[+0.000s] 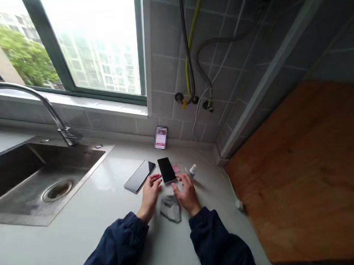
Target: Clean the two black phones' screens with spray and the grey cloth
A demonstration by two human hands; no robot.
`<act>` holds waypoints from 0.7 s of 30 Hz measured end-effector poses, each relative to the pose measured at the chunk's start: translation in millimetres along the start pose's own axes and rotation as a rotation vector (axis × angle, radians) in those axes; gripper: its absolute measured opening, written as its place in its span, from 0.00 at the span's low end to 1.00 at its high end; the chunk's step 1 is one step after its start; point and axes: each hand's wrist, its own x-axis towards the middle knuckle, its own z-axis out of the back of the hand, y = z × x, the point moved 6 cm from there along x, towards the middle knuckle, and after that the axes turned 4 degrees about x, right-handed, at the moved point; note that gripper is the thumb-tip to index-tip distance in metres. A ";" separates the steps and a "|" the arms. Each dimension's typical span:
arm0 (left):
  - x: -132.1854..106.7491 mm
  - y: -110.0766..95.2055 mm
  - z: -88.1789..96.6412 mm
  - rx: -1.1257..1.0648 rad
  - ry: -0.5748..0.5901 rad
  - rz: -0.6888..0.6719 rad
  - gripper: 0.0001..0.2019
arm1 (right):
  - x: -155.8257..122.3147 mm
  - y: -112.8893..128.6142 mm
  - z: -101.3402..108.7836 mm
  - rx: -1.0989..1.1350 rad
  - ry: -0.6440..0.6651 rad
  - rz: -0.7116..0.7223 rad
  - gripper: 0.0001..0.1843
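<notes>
A small black phone lies face up on the counter between my hands. My left hand is by its lower left edge, fingers loosely bent and apart. At its lower right corner is my right hand, with thumb and fingers spread; whether the fingertips touch the phone I cannot tell. A larger phone with a shiny screen lies to the left, close to my left fingers. Between my wrists sits a crumpled grey cloth. A small bottle with a white top stands just beyond my right hand, beside a pink piece.
Another phone with a lit screen leans against the tiled wall. To the left is a steel sink with a curved faucet. A white cable runs down along the right, near a wooden board. Hoses hang above.
</notes>
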 end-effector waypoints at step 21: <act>39.5 -19.8 -16.2 0.193 0.009 -0.317 0.12 | 28.0 -12.8 -56.4 -0.146 0.070 -0.181 0.40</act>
